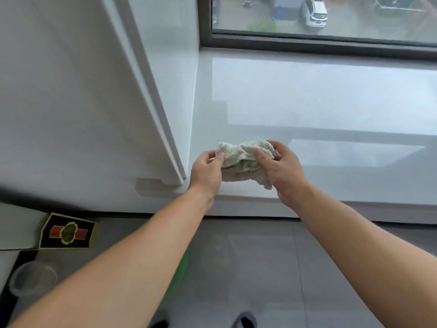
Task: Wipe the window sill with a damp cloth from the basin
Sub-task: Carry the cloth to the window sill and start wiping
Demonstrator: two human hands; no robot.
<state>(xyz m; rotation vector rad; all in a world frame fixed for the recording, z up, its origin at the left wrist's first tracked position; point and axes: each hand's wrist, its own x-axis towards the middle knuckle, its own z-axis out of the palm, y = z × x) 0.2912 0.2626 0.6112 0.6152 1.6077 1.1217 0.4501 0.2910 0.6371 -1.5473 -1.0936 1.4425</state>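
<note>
A crumpled white cloth with pale green marks point(241, 159) is bunched between both hands just above the near left part of the glossy white window sill point(319, 110). My left hand point(207, 172) pinches its left end with thumb and fingers. My right hand point(282, 170) grips its right end, and a loose corner hangs down below that hand. A green basin edge point(181, 268) peeks out from under my left forearm, mostly hidden.
A white wall panel point(94, 91) rises at the left of the sill. The dark window frame point(307, 43) runs along the back. On the grey floor lie a black-and-yellow box point(68, 233) and a clear round container point(33, 279). My shoes show at the bottom edge.
</note>
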